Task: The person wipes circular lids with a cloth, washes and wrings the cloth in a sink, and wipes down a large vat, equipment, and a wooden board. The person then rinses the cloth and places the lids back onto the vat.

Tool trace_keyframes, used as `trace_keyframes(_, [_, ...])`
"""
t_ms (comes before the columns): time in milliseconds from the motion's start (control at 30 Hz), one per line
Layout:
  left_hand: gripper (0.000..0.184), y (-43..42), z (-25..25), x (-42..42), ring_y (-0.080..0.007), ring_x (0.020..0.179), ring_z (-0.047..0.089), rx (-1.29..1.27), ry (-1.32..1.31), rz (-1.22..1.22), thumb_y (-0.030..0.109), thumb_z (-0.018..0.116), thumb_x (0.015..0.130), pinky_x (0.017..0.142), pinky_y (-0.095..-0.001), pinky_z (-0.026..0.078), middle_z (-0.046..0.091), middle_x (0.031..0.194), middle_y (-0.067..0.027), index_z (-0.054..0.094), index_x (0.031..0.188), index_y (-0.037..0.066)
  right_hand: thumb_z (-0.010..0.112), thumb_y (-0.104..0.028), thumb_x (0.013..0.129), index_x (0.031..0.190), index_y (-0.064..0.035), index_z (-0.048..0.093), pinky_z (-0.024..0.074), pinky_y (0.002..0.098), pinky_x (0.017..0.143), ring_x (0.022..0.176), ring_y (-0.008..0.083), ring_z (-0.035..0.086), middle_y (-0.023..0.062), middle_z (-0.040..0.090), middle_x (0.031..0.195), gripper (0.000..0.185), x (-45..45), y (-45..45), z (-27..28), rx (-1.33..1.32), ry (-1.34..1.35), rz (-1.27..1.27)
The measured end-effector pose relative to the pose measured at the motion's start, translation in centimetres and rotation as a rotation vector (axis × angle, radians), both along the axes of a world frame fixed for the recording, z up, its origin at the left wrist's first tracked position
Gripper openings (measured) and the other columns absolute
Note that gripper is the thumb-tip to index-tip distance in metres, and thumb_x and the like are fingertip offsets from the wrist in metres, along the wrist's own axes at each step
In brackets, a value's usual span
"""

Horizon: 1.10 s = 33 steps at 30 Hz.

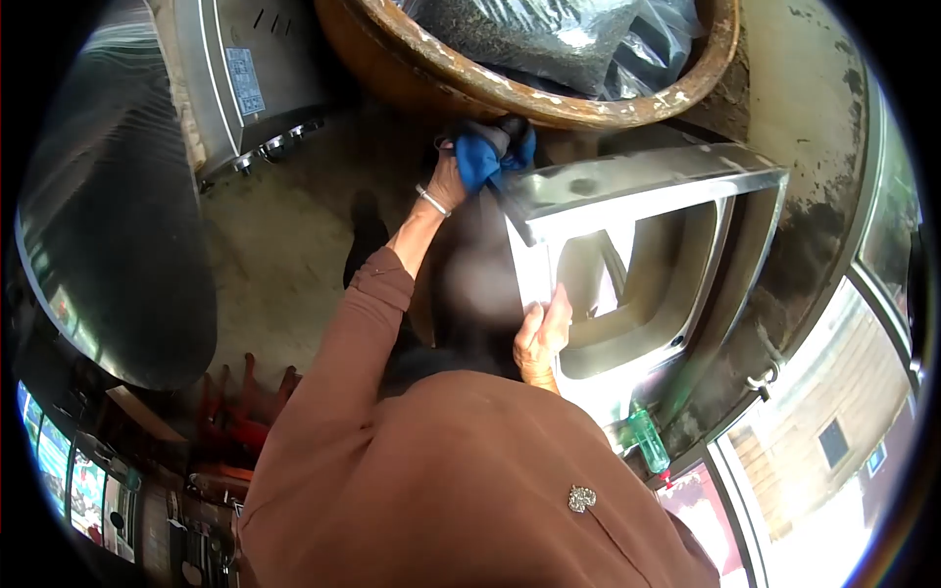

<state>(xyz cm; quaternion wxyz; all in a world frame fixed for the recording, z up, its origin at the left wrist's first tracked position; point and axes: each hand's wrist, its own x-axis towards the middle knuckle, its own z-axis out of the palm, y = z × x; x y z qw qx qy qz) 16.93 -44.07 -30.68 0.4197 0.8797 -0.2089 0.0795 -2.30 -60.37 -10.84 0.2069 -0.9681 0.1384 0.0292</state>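
Observation:
A blue and dark cloth (480, 159) is bunched in my left hand (448, 182), by the far left corner of a metal sink (627, 201). Part of that hand is hidden behind the cloth. My right hand (545, 336) rests on the sink's near left rim, fingers apart, with nothing held in it. The sink has a rectangular basin opening, and bright glare covers its left rim.
Beyond the sink stands a large brown pot (549, 110) holding plastic bags. A metal appliance with knobs (270, 147) is at the upper left, near a dark rounded tabletop (127, 245). A green bottle (648, 441) lies by the window; red stools (240, 407) are at lower left.

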Motion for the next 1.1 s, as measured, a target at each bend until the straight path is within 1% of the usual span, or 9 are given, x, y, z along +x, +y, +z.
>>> trace_keyframes(33, [0.029, 0.3, 2.3, 1.3, -0.0272, 0.097, 0.065, 0.09, 0.203, -0.041, 0.019, 0.065, 0.079, 0.082, -0.0356, 0.049, 0.069, 0.104, -0.01, 0.068, 0.107, 0.009, 0.046, -0.028, 0.097, 0.128, 0.0098, 0.05, 0.0501, 0.0457, 0.082, 0.095, 0.042, 0.059, 0.0268, 0.06, 0.109, 0.05, 0.2, 0.1, 0.0, -0.021, -0.015, 0.018])
trace_keyframes(133, [0.017, -0.1, 3.1, 0.1, -0.0372, 0.085, 0.062, -0.279, 0.046, 0.143, 0.015, 0.067, 0.078, 0.072, -0.0425, 0.049, 0.066, 0.09, -0.0154, 0.065, 0.091, 0.005, 0.044, -0.028, 0.098, 0.129, 0.0108, 0.049, 0.0501, 0.0443, 0.081, 0.093, 0.0429, 0.059, 0.0293, 0.058, 0.111, 0.05, 0.5, 0.3, 0.3, 0.004, -0.002, 0.019])
trace_keyframes(400, [0.019, -4.4, -5.1, -5.2, -0.0197, 0.091, 0.062, -0.761, 0.342, 0.651, 0.006, 0.06, 0.084, 0.081, -0.0357, 0.05, 0.067, 0.1, -0.0095, 0.065, 0.102, 0.001, 0.044, -0.029, 0.1, 0.133, 0.0102, 0.047, 0.0489, 0.0413, 0.083, 0.094, 0.0375, 0.06, 0.0259, 0.059, 0.113, 0.051, -0.1, -0.1, -0.3, 0.042, -0.043, 0.022])
trace_keyframes(500, [0.022, -1.4, 1.7, -3.8, -0.0179, 0.095, 0.063, -0.677, 0.506, 0.421, 0.005, 0.059, 0.086, 0.084, -0.0339, 0.05, 0.068, 0.105, -0.0105, 0.065, 0.106, 0.0, 0.043, -0.026, 0.099, 0.133, 0.0101, 0.046, 0.0482, 0.0455, 0.081, 0.091, 0.0418, 0.057, 0.0282, 0.057, 0.11, 0.049, 0.3, 0.0, 0.1, 0.04, -0.025, 0.045])
trace_keyframes(600, [0.018, 1.4, 12.9, -0.8, -0.025, 0.074, 0.067, -0.727, 0.485, 0.177, 0.011, 0.069, 0.075, 0.076, -0.0349, 0.052, 0.069, 0.08, -0.013, 0.065, 0.085, -0.003, 0.046, -0.023, 0.097, 0.133, 0.0094, 0.045, 0.048, 0.0451, 0.081, 0.089, 0.0413, 0.057, 0.0273, 0.057, 0.108, 0.049, 0.4, 0.1, 0.9, 0.072, 0.062, 0.008])
trace_keyframes(700, [0.026, 2.3, 17.4, 2.4, -0.0263, 0.091, 0.07, -0.7, 0.405, -0.182, 0.008, 0.066, 0.077, 0.09, -0.0332, 0.051, 0.072, 0.1, -0.0177, 0.067, 0.1, -0.004, 0.054, -0.02, 0.089, 0.13, 0.0098, 0.047, 0.0473, 0.0478, 0.088, 0.097, 0.0447, 0.057, 0.0303, 0.056, 0.114, 0.051, 1.0, 0.1, 0.9, 0.018, 0.011, 0.028])
trace_keyframes(900, [0.011, -0.8, 7.5, 4.8, -0.0292, 0.07, 0.061, -0.488, 0.446, -0.404, 0.008, 0.06, 0.085, 0.064, -0.0365, 0.048, 0.068, 0.088, -0.0124, 0.067, 0.089, 0.001, 0.056, -0.019, 0.088, 0.129, 0.0093, 0.047, 0.0468, 0.0488, 0.091, 0.102, 0.0459, 0.057, 0.0312, 0.055, 0.119, 0.051, 1.2, -0.1, 1.1, 0.03, 0.003, 0.032])
trace_keyframes(1000, [0.02, 1.4, 8.5, 5.0, -0.0248, 0.072, 0.065, -0.271, 0.626, -0.41, 0.012, 0.062, 0.087, 0.065, -0.0321, 0.05, 0.072, 0.091, -0.0118, 0.071, 0.1, 0.001, 0.059, -0.022, 0.088, 0.13, 0.0083, 0.046, 0.0466, 0.0493, 0.092, 0.103, 0.0455, 0.056, 0.0299, 0.055, 0.119, 0.053, 1.1, -0.5, 1.5, 0.05, -0.016, 0.04])
trace_keyframes(1100, [0.043, 0.9, 12.6, 1.2, -0.0217, 0.095, 0.068, -1.156, 1.024, 0.047, 0.032, 0.06, 0.092, 0.081, -0.0331, 0.054, 0.07, 0.11, -0.0097, 0.065, 0.119, -0.001, 0.061, -0.023, 0.086, 0.13, 0.008, 0.045, 0.0452, 0.0507, 0.093, 0.107, 0.0445, 0.054, 0.0286, 0.054, 0.119, 0.056, 0.8, -0.6, 1.4, 0.078, 0.014, 0.004])
